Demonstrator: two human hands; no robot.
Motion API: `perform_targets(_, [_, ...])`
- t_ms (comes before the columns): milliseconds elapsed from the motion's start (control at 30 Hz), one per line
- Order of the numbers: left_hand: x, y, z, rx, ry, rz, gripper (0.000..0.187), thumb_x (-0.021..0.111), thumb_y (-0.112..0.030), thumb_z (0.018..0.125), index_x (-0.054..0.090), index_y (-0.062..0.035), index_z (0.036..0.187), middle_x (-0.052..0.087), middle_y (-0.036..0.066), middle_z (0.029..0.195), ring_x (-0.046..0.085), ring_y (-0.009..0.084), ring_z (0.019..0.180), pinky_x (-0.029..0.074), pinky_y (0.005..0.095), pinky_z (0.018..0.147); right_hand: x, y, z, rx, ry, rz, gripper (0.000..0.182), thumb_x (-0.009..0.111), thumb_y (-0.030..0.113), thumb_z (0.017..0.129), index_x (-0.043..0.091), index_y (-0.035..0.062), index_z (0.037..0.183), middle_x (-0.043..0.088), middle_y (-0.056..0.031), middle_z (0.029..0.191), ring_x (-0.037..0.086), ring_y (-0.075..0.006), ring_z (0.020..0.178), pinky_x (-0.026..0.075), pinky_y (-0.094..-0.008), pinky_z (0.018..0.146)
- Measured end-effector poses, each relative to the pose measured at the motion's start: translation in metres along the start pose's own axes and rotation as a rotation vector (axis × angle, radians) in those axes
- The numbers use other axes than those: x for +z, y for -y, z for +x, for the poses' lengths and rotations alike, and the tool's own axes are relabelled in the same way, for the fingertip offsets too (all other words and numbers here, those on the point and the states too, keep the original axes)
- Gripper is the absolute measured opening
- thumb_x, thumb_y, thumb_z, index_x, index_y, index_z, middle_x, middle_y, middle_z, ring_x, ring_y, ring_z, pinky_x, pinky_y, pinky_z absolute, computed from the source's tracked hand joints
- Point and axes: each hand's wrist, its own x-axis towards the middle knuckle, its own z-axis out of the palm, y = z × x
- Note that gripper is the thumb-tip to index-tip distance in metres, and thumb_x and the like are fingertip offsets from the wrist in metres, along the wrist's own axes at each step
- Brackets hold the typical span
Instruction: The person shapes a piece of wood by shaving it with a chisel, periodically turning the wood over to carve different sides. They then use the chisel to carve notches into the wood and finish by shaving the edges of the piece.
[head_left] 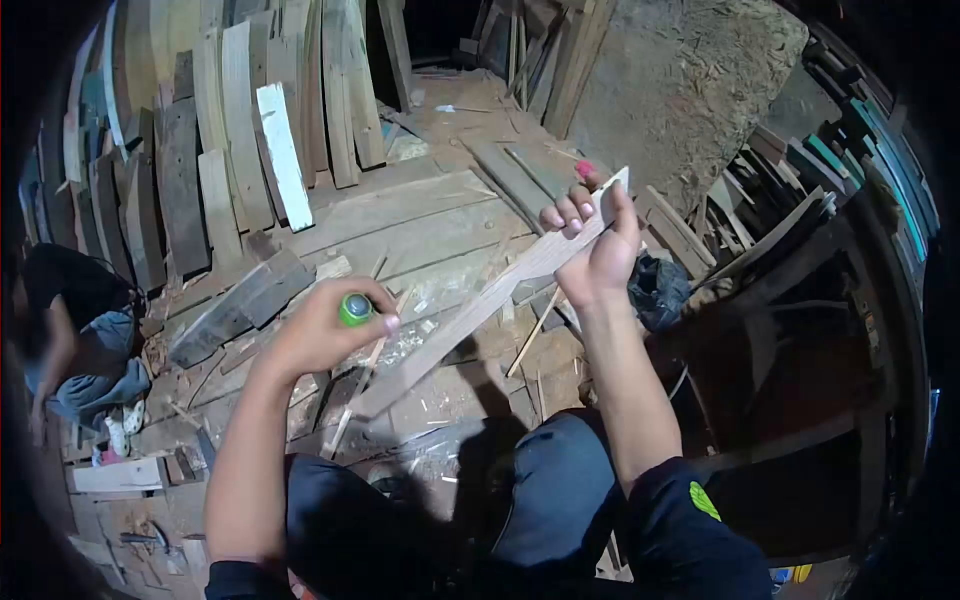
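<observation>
We note the right hand with fingers curled and pinching the upper end of a long wooden slat, which slopes down toward the knees. The left hand is wrapped around a green-capped tool handle just beside it. We judge the slat light, stiff and splintery; best gripped near its ends.

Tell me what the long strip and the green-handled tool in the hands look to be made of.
Long strip: pale bare wood, unpainted, grain and rough edges showing. Green-handled tool: handle end glossy, probably plastic; the rest is hidden inside the left hand. Right hand holds the strip's upper end.
</observation>
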Motion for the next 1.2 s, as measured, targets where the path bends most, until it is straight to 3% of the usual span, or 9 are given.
perform_targets(100, [-0.015,0.015,-0.006,-0.052,-0.185,-0.178,0.028,0.073,-0.020,0.090,0.057,-0.0031,0.074,0.062,0.002,0.071,0.058,0.0075,0.067,0.047,0.0250,0.061,-0.025,0.006,0.007,0.043,0.030,0.009,0.030,0.053,0.037,0.099,0.051,0.0104,0.087,0.039,0.0013,0.069,0.037,-0.0118,0.062,0.035,-0.0296,0.066])
perform_targets(300, [-0.011,0.018,0.001,-0.094,-0.322,-0.220,0.029,0.071,-0.018,0.091,0.054,-0.0052,0.072,0.052,-0.004,0.061,0.049,0.0053,0.055,0.038,0.0226,0.050,-0.040,-0.023,-0.013,0.041,0.035,-0.278,0.032,0.049,0.038,0.102,0.049,0.0106,0.085,0.041,-0.0003,0.074,0.040,-0.0136,0.068,0.037,-0.0308,0.071])
perform_targets(433, [-0.003,0.003,0.008,-0.112,-0.403,-0.438,0.025,0.071,-0.017,0.091,0.056,-0.0067,0.073,0.052,-0.003,0.059,0.048,0.0056,0.051,0.035,0.0214,0.047,-0.019,-0.034,-0.046,0.085,0.125,-0.531,0.038,0.047,0.044,0.104,0.051,0.0082,0.090,0.044,-0.0013,0.076,0.040,-0.0136,0.071,0.036,-0.0300,0.072])
perform_targets(600, [-0.001,-0.002,0.005,0.040,-0.398,-0.781,0.040,0.045,-0.037,0.101,0.049,-0.0068,0.075,0.047,0.003,0.058,0.045,0.0141,0.053,0.039,0.0274,0.055,0.001,-0.041,-0.106,-0.020,0.172,-0.818,0.038,0.048,0.043,0.103,0.051,0.0050,0.095,0.047,-0.0059,0.085,0.043,-0.0160,0.079,0.037,-0.0315,0.074])
perform_targets(700, [-0.005,0.002,0.006,0.017,-0.476,-0.852,0.034,0.051,-0.036,0.099,0.050,-0.0066,0.081,0.050,0.004,0.063,0.046,0.0144,0.056,0.041,0.0286,0.061,-0.014,-0.062,-0.150,-0.120,0.143,-0.823,0.035,0.050,0.035,0.102,0.048,0.0030,0.088,0.047,-0.0100,0.083,0.042,-0.0184,0.078,0.034,-0.0331,0.076])
perform_targets(800, [-0.002,0.006,0.015,0.130,-0.549,-0.846,0.027,0.057,-0.030,0.097,0.054,-0.0044,0.090,0.055,0.006,0.077,0.051,0.0151,0.064,0.043,0.0302,0.063,-0.020,-0.076,-0.177,-0.135,0.087,-0.807,0.033,0.052,0.031,0.099,0.044,0.0042,0.082,0.045,-0.0096,0.081,0.039,-0.0181,0.076,0.032,-0.0335,0.074])
perform_targets(933, [0.001,0.007,0.013,0.101,-0.472,-0.822,0.023,0.064,-0.009,0.093,0.058,0.0027,0.112,0.062,0.006,0.096,0.062,0.0106,0.086,0.053,0.0231,0.071,-0.029,-0.092,-0.198,-0.147,0.043,-0.772,0.035,0.052,0.030,0.098,0.039,0.0045,0.078,0.042,-0.0084,0.076,0.038,-0.0186,0.073,0.033,-0.0361,0.074])
perform_targets(1133, [0.012,0.006,0.008,0.318,-0.268,-0.492,0.017,0.072,-0.017,0.091,0.062,-0.0084,0.101,0.065,0.002,0.092,0.060,0.0095,0.085,0.051,0.0244,0.074,-0.024,-0.103,-0.226,-0.156,0.240,-0.989,0.042,0.048,0.037,0.101,0.037,0.0066,0.074,0.042,-0.0080,0.069,0.037,-0.0204,0.066,0.033,-0.0384,0.067])
perform_targets(1200, [0.017,0.011,0.009,0.403,-0.243,-0.192,0.018,0.074,-0.020,0.090,0.061,-0.0086,0.097,0.066,0.002,0.092,0.060,0.0094,0.080,0.051,0.0252,0.069,-0.017,-0.101,-0.226,-0.175,0.264,-1.003,0.042,0.049,0.036,0.100,0.036,0.0066,0.072,0.041,-0.0068,0.066,0.035,-0.0197,0.062,0.033,-0.0381,0.065])
